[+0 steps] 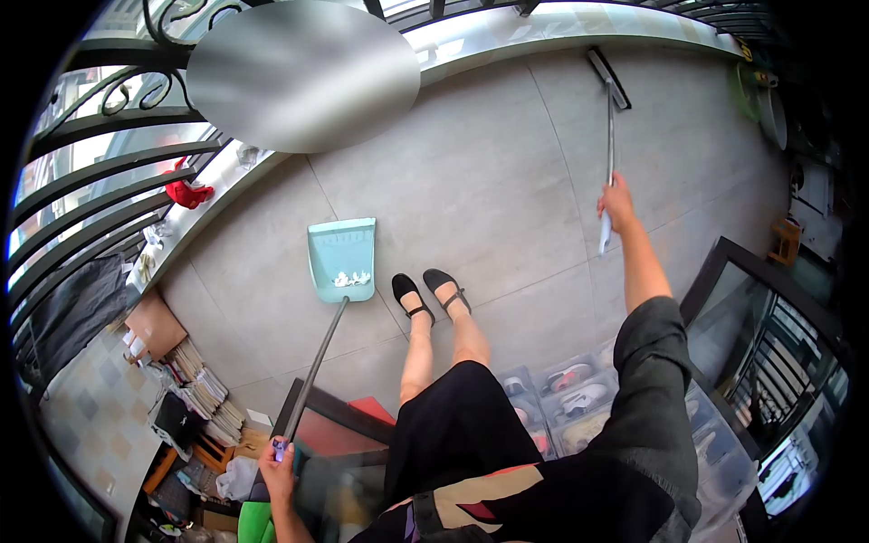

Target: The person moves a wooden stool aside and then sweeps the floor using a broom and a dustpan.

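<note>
So the dustpan (342, 256) looks to be resting on the floor (471, 172), just left of the feet (433, 294), mouth facing the ledge (516, 34) along the floor's far edge. The white bits (351, 278) inside are bunched at the back by the handle, where I'd guess the pan's wall keeps them from sliding out. Left hand (280, 454) is wrapped around the top of the pan's long handle, low beside the body with the forearm tucked in — probably the easy way to steady a pan without bending. The right hand (618, 206) is closed around the broom (611, 131) near its upper end, with the pale tip poking out behind the fist. That arm's reaching well forward, almost straight, sleeve (654, 344) bunched around the elbow, which I reckon gets the broom head (608, 80) that close to the floor's far right edge — can't make out any bristles though.
</note>
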Tool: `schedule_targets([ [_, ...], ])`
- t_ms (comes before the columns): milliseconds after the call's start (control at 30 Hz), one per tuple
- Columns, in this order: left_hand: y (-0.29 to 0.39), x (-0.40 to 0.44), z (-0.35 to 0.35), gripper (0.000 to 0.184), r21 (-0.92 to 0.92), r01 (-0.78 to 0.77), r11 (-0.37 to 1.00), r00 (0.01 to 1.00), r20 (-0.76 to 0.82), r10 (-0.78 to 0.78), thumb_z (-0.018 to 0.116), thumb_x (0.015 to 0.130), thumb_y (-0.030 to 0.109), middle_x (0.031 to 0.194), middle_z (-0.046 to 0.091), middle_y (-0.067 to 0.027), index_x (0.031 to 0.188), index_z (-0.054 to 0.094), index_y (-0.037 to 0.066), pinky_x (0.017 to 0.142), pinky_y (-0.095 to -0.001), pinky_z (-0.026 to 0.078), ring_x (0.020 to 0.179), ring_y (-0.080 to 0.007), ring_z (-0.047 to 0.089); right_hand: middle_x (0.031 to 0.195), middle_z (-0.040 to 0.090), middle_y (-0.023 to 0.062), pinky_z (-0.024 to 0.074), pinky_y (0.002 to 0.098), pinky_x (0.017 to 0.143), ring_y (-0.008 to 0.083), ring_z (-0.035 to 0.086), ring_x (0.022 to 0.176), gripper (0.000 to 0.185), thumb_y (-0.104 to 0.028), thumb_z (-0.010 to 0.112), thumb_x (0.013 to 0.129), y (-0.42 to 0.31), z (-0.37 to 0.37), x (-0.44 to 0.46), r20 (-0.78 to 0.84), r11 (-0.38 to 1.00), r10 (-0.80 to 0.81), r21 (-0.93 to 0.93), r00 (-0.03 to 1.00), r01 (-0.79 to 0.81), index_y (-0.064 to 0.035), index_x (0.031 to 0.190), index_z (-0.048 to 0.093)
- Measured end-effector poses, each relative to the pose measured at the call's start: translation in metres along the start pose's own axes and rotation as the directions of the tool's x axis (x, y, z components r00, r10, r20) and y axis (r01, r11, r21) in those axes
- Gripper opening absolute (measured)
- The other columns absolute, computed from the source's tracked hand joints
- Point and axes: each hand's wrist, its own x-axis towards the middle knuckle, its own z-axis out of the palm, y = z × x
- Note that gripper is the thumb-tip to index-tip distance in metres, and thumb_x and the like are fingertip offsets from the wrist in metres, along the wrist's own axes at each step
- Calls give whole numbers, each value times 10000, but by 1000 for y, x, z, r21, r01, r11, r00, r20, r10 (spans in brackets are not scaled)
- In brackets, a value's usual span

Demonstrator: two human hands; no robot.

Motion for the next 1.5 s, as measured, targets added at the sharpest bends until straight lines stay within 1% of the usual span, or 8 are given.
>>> schedule_targets([
  [367,-26,-29,-12,114,-112,-21,993,999,-52,15,639,805,112,703,457,79,847,568,33,526,-166,268,600,-5,355,696,577,159,479,369,412,239,552,442,571,-80,440,859,123,19,-297,360,897,126,-438,924,48,-201,1370,216],
  [467,-32,-40,-16,117,-136,44,990,997,-56,-52,642,801,109,707,456,80,856,572,33,531,-164,270,602,-7,353,526,458,46,424,323,350,155,461,374,556,-87,434,869,146,2,-311,423,819,-204,-420,883,390,-210,1379,249],
  [533,-33,-51,-15,119,-156,48,987,996,-66,-59,643,801,109,709,457,79,858,573,31,534,-164,272,604,-7,354,499,410,15,394,302,336,122,414,356,551,-87,426,872,108,-13,-333,327,934,22,-343,945,97,-205,1384,261],
  [833,-53,-62,-17,126,-185,19,983,995,-97,-38,645,799,109,719,465,76,867,580,24,550,-164,281,622,-8,366,544,412,24,383,278,323,113,396,382,546,-90,405,880,-6,66,-236,263,984,177,-53,948,-169,-196,1384,222],
  [1100,-79,-58,-34,106,-236,50,970,992,-103,-77,629,800,89,719,470,70,854,575,14,557,-164,288,628,-9,372,756,589,180,478,363,382,249,578,500,554,-102,427,861,62,123,-319,424,846,35,-494,905,199,-175,1366,211],
  [1300,-112,-49,-53,100,-238,25,971,994,-100,-50,624,802,84,715,462,71,851,570,15,561,-162,294,631,-11,373,976,580,238,510,383,463,316,603,598,567,-93,460,837,65,68,-378,408,762,230,-640,884,97,-185,1362,268],
  [1367,-120,-43,-60,111,-248,-36,968,996,-92,13,633,803,93,725,468,71,854,568,18,563,-162,298,635,-12,376,988,574,246,512,400,521,310,606,594,548,-92,476,830,123,25,-367,540,626,-304,-508,785,592,-210,1345,331],
  [1500,-139,-29,-70,122,-252,-41,967,998,-64,26,643,803,105,725,471,74,854,569,22,565,-161,302,639,-11,381,853,604,225,500,416,616,321,609,632,536,-101,489,827,75,17,-380,526,648,-178,-573,832,502,-232,1331,364],
])
